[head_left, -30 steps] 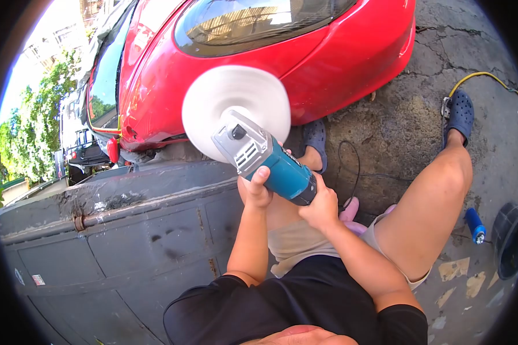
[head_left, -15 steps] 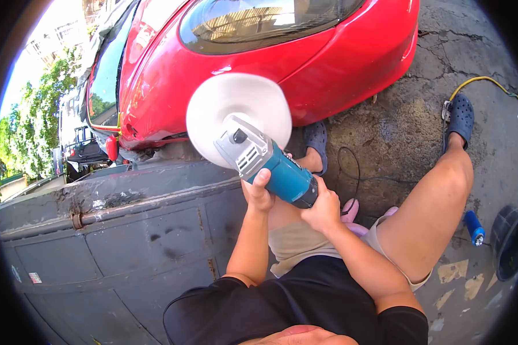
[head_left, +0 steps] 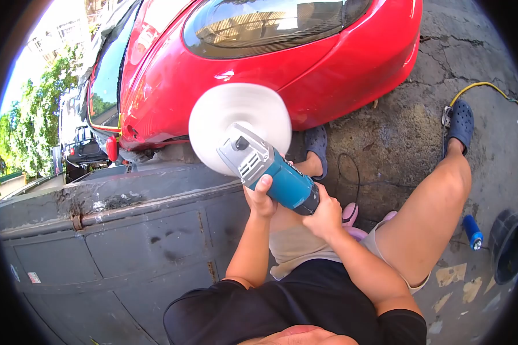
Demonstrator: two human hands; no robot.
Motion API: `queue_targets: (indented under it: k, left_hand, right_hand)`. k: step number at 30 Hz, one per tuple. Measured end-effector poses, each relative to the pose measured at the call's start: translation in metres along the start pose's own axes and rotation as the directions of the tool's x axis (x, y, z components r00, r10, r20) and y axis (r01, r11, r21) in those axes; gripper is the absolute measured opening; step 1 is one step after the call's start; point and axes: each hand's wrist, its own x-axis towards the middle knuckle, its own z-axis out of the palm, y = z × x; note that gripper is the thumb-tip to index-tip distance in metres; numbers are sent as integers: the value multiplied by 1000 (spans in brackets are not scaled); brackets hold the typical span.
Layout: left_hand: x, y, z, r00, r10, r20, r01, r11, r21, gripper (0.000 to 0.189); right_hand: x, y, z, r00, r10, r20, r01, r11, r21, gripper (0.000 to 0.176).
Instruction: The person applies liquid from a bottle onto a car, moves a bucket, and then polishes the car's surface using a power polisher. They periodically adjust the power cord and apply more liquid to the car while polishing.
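Observation:
Both of my hands are on a teal and silver polisher (head_left: 288, 184). My left hand (head_left: 261, 198) is wrapped round its body just behind the silver head, thumb on top. Farther back, my right hand (head_left: 326, 215) grips the dark rear end. A round white polishing pad (head_left: 242, 106), blurred as if spinning, sits at the front of the tool. It overlaps the lower side of a red car (head_left: 259, 72) in this view. A black cord (head_left: 358, 178) loops on the ground beyond my right hand.
A dark metal gate (head_left: 126, 230) runs along my left. My feet in blue clogs (head_left: 461, 123) stand apart. By the right clog lies a yellow cord (head_left: 480, 84). A blue bottle (head_left: 472, 232) and a black bucket (head_left: 509, 244) are at right, and a pink seat (head_left: 354, 230) shows beneath me.
The polisher and both hands have shifted slightly down in the view, and the car also sits a little lower. My grip stays the same and the pad remains blurred.

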Motion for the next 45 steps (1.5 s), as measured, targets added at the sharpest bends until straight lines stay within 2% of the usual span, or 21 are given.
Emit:
queue_targets:
  k: [7,10,13,18,25,28,34,40,45]
  left_hand:
    - [20,24,13,997,38,64,-40,999,26,86]
    - [23,32,19,996,40,79,-43,999,26,85]
    - [16,27,19,997,38,72,-42,998,54,83]
    - [1,13,15,1000,-8,3,8,1000,-5,82]
    - [20,29,27,996,21,88,-24,999,35,82]
    - [25,35,33,994,20,109,-26,998,51,82]
    - [7,20,23,1000,5,29,-6,999,33,82]
    - [8,29,21,999,18,47,-20,999,50,79]
    - [17,47,33,996,32,87,-38,997,70,77]
  right_hand:
    - [8,-27,-12,996,-55,-71,60,996,70,74]
    - [7,-37,-16,997,-22,-74,28,997,74,71]
    - [1,-29,-14,997,-10,-73,15,997,76,71]
    - [-5,0,-3,999,-30,-34,32,998,58,77]
    - [7,-12,-8,984,-105,-143,124,984,128,76]
    - [5,-27,-16,991,-27,-130,49,985,166,69]
    - [-5,-15,-14,999,5,-42,-1,994,107,69]
    - [-4,-12,-4,993,-74,-88,84,990,116,72]
    - [1,-34,-17,996,-39,-79,49,989,136,66]
